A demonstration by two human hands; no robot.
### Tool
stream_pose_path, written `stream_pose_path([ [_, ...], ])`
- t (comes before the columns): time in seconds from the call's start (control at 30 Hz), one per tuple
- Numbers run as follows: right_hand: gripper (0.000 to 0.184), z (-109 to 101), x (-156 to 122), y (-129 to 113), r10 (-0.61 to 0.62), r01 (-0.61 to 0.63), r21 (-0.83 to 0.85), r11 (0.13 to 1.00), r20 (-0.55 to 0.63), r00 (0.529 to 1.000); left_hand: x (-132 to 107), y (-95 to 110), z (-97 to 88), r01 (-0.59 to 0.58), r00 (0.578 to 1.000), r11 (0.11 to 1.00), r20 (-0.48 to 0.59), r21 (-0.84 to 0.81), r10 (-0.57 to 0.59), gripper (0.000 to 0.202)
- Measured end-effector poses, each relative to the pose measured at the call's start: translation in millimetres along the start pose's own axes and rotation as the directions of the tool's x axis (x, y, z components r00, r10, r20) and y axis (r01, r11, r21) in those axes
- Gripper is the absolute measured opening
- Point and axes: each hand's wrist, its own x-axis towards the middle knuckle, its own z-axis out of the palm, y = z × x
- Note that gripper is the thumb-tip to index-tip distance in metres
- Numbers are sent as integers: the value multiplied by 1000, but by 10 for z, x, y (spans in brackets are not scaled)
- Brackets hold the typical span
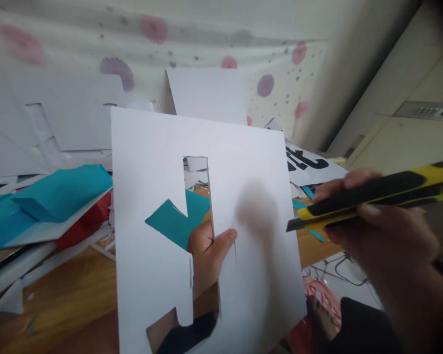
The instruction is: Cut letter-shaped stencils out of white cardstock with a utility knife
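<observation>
A white foam board with a cut-out shape through its middle stands upright in front of me. Through that opening my left hand grips the board, its thumb pressed on the front face and the other fingers hidden behind. Off the board's right side, my right hand is closed round a yellow and black utility knife. The knife's short dark blade points left, overlapping the board's right edge in view; whether it touches the board I cannot tell. A thin slit shows in the board just below my left thumb.
Teal paper and white offcuts lie over the wooden table at left. More white boards lean at the back against a flower-patterned curtain. A sheet with black lettering lies behind on the right, near a pale cabinet.
</observation>
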Motion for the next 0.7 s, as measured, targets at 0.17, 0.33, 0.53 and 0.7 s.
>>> stream_pose_path([
  [0.17, 13, 533, -155, 189, -129, 98, 319, 943, 76, 989, -13, -14, -27, -34, 999, 999, 27, 12, 33, 24],
  [0.33, 26, 708, -254, 499, -44, 40, 400, 916, 1, 999, -21, -35, -7, -12, 1000, 1000, -21, -9, 12, 24],
  [0.53, 32, 773, -279, 611, -21, -1, 394, 919, 52, 998, -19, -26, -12, 6, 1000, 999, 6, -45, -6, 22],
  [0.7, 37, 839, -348, 596, -85, 65, 427, 902, 28, 996, -19, 42, -4, -17, 1000, 998, -21, -56, 15, 18],
])
